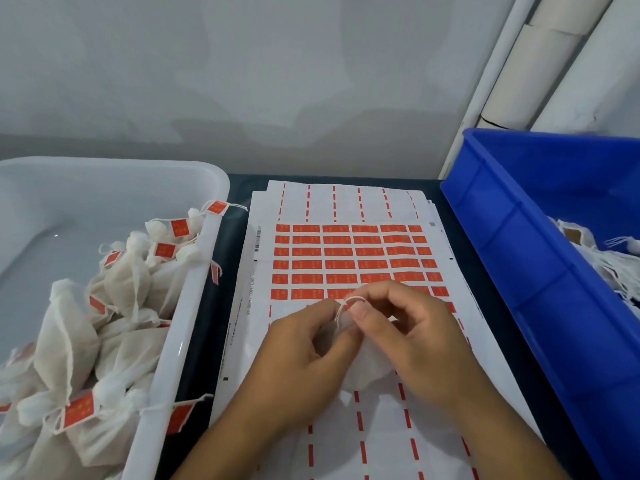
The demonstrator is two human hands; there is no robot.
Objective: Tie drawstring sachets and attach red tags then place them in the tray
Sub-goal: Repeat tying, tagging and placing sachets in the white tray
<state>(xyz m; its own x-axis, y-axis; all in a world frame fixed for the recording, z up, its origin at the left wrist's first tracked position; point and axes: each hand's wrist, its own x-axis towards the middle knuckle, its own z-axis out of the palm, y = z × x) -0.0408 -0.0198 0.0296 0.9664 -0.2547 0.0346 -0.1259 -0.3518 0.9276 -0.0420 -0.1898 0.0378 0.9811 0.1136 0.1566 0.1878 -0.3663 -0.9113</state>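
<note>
A small white drawstring sachet (pixel 356 372) lies between my two hands over the sticker sheet. My left hand (pixel 298 355) pinches its neck and string from the left. My right hand (pixel 412 337) pinches the white drawstring (pixel 349 304), which loops up between thumb and forefinger. Most of the sachet is hidden under my palms. Rows of red tags (pixel 346 261) fill the sheet just beyond my fingers. The white tray (pixel 194 271) on the left holds several tied sachets with red tags (pixel 114 327).
A blue crate (pixel 540 258) at the right holds untied white sachets (pixel 609 258). White sticker sheets (pixel 346 202) with empty peeled rows lie stacked on the dark table (pixel 235 237). A grey wall stands behind, and white pipes (pixel 540 64) run at the top right.
</note>
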